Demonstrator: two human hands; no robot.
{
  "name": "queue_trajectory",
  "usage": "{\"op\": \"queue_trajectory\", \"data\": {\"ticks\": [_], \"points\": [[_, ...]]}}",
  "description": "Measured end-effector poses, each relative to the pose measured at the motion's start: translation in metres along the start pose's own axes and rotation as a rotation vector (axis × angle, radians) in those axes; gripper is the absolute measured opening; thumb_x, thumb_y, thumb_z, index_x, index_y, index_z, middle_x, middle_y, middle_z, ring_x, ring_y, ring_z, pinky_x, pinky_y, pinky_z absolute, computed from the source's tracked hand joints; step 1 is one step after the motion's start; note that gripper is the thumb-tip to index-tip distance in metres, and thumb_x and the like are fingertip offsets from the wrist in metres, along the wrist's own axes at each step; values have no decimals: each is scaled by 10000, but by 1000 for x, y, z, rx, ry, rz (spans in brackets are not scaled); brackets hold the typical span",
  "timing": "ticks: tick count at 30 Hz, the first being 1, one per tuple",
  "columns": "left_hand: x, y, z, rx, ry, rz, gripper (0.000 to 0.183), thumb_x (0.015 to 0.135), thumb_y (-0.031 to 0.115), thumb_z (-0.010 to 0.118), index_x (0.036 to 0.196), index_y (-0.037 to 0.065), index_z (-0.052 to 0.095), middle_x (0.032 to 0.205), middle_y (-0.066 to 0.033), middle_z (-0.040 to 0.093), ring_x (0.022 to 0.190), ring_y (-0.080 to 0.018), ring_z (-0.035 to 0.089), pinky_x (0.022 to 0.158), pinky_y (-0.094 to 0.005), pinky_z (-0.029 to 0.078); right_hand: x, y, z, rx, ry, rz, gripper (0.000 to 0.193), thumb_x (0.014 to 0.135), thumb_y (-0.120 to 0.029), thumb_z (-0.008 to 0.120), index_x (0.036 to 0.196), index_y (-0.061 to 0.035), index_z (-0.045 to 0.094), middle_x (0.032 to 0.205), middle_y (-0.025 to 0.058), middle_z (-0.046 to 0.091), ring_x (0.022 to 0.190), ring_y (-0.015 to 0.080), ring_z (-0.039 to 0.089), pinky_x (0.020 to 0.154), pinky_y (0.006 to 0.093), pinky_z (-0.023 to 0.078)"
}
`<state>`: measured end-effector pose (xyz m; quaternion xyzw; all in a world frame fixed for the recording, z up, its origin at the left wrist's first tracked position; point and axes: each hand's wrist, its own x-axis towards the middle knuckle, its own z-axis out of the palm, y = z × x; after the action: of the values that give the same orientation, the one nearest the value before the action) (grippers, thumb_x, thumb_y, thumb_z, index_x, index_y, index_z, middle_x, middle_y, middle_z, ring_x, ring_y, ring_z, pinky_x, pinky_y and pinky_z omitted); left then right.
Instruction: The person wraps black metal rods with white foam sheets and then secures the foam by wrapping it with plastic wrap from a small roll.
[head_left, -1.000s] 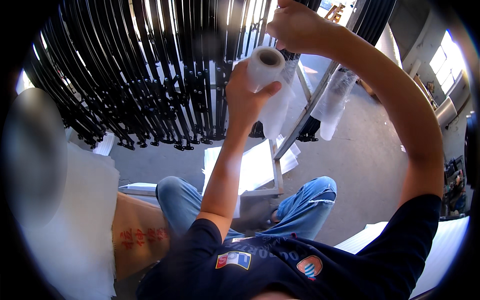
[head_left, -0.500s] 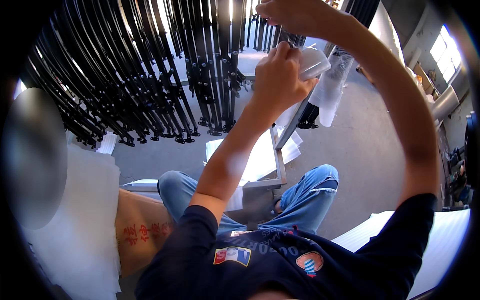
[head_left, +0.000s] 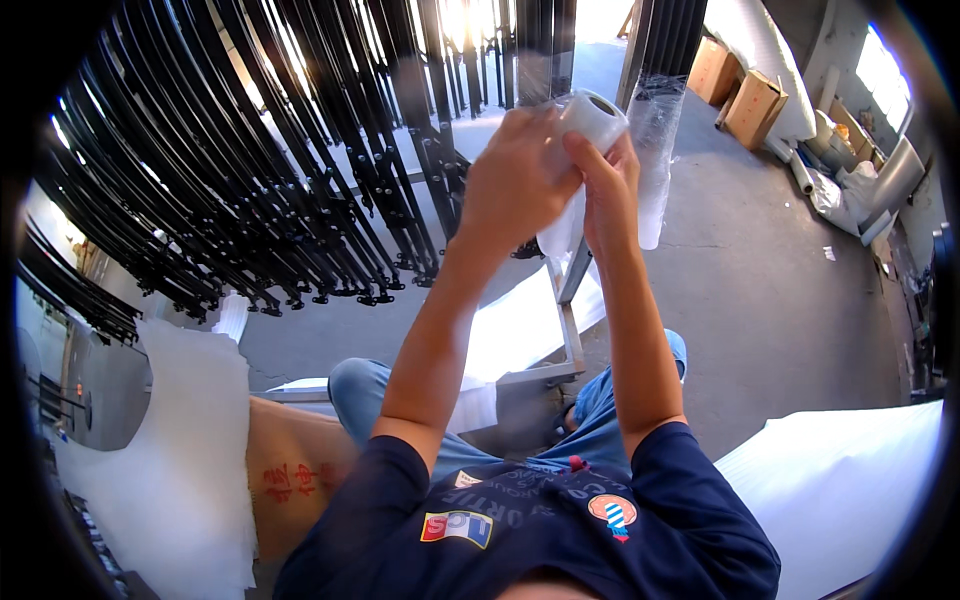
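A roll of clear stretch film (head_left: 597, 117) is held up in front of me, its hollow end tilted up and to the right. My left hand (head_left: 518, 182), a little blurred, is closed round the roll's left side. From below and to the right, my right hand (head_left: 610, 180) grips the same roll, thumb across its front. Just behind the hands hangs a bundle of black metal bars (head_left: 545, 45), with film round its lower part. To the right, another film-wrapped bundle (head_left: 658, 150) hangs beside an upright of the metal frame (head_left: 575, 335).
Many black bars (head_left: 290, 170) hang in rows at the left. White foam sheets (head_left: 190, 440) drape over a cardboard box (head_left: 295, 475) at lower left; another foam stack (head_left: 830, 480) lies at lower right. Cardboard boxes (head_left: 752, 110) stand on the floor at far right.
My right hand has come down from above the bundle to the roll, beside my left hand. The roll has shifted slightly left, and the view has turned a little.
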<state>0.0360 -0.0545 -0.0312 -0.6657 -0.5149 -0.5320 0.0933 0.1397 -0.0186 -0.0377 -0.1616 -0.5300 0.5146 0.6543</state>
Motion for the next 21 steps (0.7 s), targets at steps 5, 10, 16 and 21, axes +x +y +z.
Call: {"op": "queue_trajectory", "data": {"ticks": [5, 10, 16, 21], "points": [[35, -39, 11, -342, 284, -183, 284, 764, 223, 600, 985, 44, 594, 977, -117, 581, 785, -175, 583, 672, -293, 472, -6, -2, -4, 138, -23, 113, 347, 707, -171, 561, 989, 11, 472, 875, 128, 572, 803, 177, 566, 711, 290, 448], [67, -32, 13, -542, -54, -263, 259, 770, 212, 595, 923, 4, 619, 827, -91, 630, 712, -128, 593, 643, -255, 454, 2, -3, -21, 104, -53, 129, 382, 728, -260, 572, 1003, -12, 479, 868, 138, 588, 835, 199, 571, 758, 346, 445], [69, -38, 23, -483, -18, -221, 246, 762, 174, 598, 911, -22, 615, 741, -65, 632, 655, -106, 575, 615, -242, 446, 8, -5, -25, 116, 50, 143, 294, 736, -189, 565, 948, 7, 509, 817, 97, 576, 754, 163, 558, 686, 289, 437], [74, -44, 19, -659, -97, -244, 199, 766, 131, 604, 887, -27, 614, 752, -61, 626, 654, -109, 559, 620, -244, 433, 13, 1, -33, -69, 172, 61, 346, 701, -189, 637, 967, -12, 504, 821, 72, 561, 716, 152, 540, 668, 278, 425]]}}
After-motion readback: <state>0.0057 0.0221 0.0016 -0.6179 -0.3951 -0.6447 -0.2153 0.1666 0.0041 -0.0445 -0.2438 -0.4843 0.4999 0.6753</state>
